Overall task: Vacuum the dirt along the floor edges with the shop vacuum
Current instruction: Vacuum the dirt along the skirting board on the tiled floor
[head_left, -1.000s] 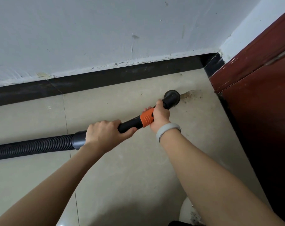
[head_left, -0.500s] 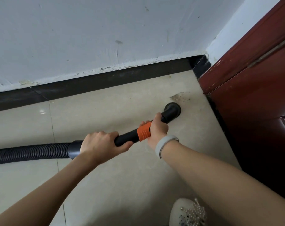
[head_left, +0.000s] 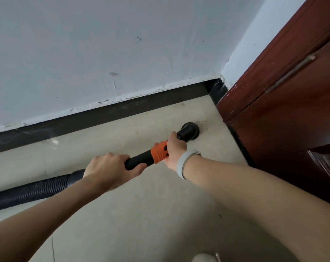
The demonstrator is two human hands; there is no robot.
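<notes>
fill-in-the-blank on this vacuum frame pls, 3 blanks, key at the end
1. The right hand grips the wand at its ____ collar.
2. The left hand holds the wand just ahead of the ribbed ____.
3. The round nozzle sits on the floor near the dark red ____.

Missing words: orange; hose; door

A pale beige tiled floor meets a black baseboard below a white wall. On the tiles rest a black round vacuum nozzle — near the corner, beside a dark red door — and a ribbed black hose.
</notes>
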